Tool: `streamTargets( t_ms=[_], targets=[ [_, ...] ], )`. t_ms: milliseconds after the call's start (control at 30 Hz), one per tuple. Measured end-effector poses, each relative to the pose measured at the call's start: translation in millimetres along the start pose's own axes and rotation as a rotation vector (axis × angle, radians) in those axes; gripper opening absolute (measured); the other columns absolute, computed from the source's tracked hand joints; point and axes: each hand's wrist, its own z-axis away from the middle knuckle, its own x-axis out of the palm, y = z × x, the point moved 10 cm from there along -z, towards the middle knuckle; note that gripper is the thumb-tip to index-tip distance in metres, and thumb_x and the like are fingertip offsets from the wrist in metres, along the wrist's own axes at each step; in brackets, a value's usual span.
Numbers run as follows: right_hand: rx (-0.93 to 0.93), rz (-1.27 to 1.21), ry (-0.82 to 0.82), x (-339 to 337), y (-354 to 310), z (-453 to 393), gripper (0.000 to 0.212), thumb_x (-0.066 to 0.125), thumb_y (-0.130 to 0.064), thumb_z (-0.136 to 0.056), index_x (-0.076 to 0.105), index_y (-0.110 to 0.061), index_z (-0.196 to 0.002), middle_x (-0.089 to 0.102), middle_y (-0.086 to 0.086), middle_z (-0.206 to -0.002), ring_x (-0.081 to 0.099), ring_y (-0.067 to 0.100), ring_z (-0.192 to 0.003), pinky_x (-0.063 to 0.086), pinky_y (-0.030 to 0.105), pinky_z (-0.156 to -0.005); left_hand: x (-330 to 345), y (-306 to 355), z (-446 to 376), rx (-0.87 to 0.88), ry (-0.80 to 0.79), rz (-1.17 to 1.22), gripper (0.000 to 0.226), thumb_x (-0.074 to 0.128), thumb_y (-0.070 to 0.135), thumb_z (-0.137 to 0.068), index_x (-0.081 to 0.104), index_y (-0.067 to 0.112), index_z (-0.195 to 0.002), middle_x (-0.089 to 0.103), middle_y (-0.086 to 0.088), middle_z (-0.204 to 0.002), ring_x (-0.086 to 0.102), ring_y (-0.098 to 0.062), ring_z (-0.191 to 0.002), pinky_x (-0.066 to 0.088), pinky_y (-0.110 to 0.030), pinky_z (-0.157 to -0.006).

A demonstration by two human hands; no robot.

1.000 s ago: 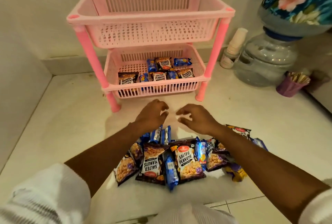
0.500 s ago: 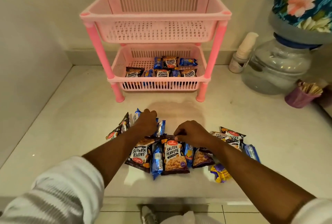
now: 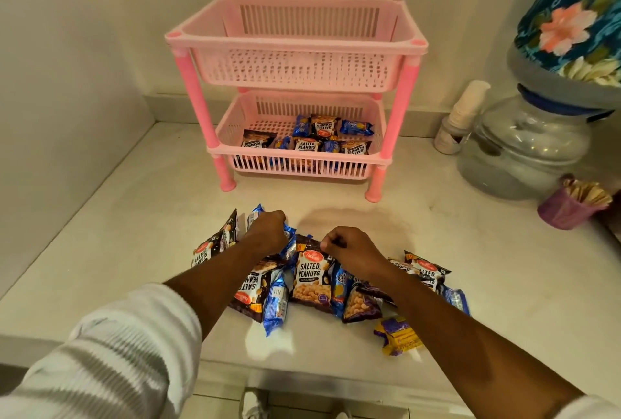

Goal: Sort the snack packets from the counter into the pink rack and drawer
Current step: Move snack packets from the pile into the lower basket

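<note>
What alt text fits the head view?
Both hands, left hand and right hand, grip snack packets piled on a white counter. Behind stands a pink rack, packets only in its lower basket.

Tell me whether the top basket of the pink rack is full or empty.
Empty, as far as shows. The top basket shows only bare slatted walls and rim, while packets lie in the bottom basket. Its floor is partly hidden by the front wall.
</note>
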Motion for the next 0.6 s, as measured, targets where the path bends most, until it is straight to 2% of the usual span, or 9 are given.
streamTargets(
  t_ms=[133, 200, 300, 400, 467, 600],
  targets=[
    [0.061, -0.173, 0.074, -13, 5, 0, 0.017, 0.064, -0.025, -0.097, 0.067, -0.009, -0.091, 0.073, 0.002, -0.090, 0.068, 0.019, -0.089, 0.051, 0.035, -0.080, 0, 1, -4, 0.009, -0.004, 0.009, 0.050, 0.075, 0.019, -0.082, 0.057, 0.012, -0.128, 0.064, -0.014, -0.120, 0.064, -0.029, -0.106, 0.055, -0.035, -0.088],
    [0.082, -0.255, 0.119, -20, 3, -3, 0.017, 0.063, -0.023, -0.098, 0.067, -0.009, -0.090, 0.071, 0.005, -0.089, 0.067, 0.021, -0.087, 0.052, 0.038, -0.083, 1, 3, -7, 0.034, -0.026, -0.002, 0.053, 0.074, 0.018, -0.083, 0.055, 0.011, -0.132, 0.062, -0.015, -0.122, 0.063, -0.029, -0.107, 0.055, -0.036, -0.088],
    [0.163, -0.550, 0.179, -25, 3, -7, 0.016, 0.058, -0.021, -0.100, 0.063, -0.010, -0.090, 0.070, 0.009, -0.089, 0.068, 0.023, -0.081, 0.059, 0.041, -0.073, 2, 7, -9, 0.080, -0.063, -0.008, 0.052, 0.070, 0.014, -0.084, 0.052, 0.011, -0.133, 0.061, -0.016, -0.120, 0.064, -0.029, -0.101, 0.057, -0.038, -0.083],
    [0.229, -0.755, 0.253, -30, 3, -11, 0.017, 0.058, -0.025, -0.100, 0.061, -0.011, -0.091, 0.072, 0.009, -0.085, 0.070, 0.023, -0.076, 0.057, 0.034, -0.058, 0, 10, -14, 0.115, -0.098, -0.001, 0.057, 0.066, 0.008, -0.083, 0.047, 0.010, -0.136, 0.061, -0.017, -0.117, 0.064, -0.031, -0.099, 0.055, -0.037, -0.073],
    [0.266, -0.841, 0.295, -32, 4, -13, 0.017, 0.059, -0.028, -0.100, 0.064, -0.013, -0.094, 0.073, 0.007, -0.082, 0.071, 0.023, -0.075, 0.056, 0.032, -0.056, -1, 14, -18, 0.143, -0.111, 0.023, 0.060, 0.067, 0.009, -0.084, 0.045, 0.011, -0.140, 0.061, -0.018, -0.120, 0.062, -0.031, -0.103, 0.048, -0.032, -0.071],
    [0.341, -0.953, 0.339, -29, 8, -22, 0.019, 0.059, -0.031, -0.099, 0.066, -0.013, -0.099, 0.075, 0.004, -0.079, 0.072, 0.025, -0.080, 0.056, 0.033, -0.060, -14, 19, -27, 0.186, -0.080, 0.091, 0.053, 0.065, 0.013, -0.091, 0.046, 0.009, -0.140, 0.057, -0.022, -0.128, 0.060, -0.035, -0.110, 0.047, -0.032, -0.080]
  ],
)
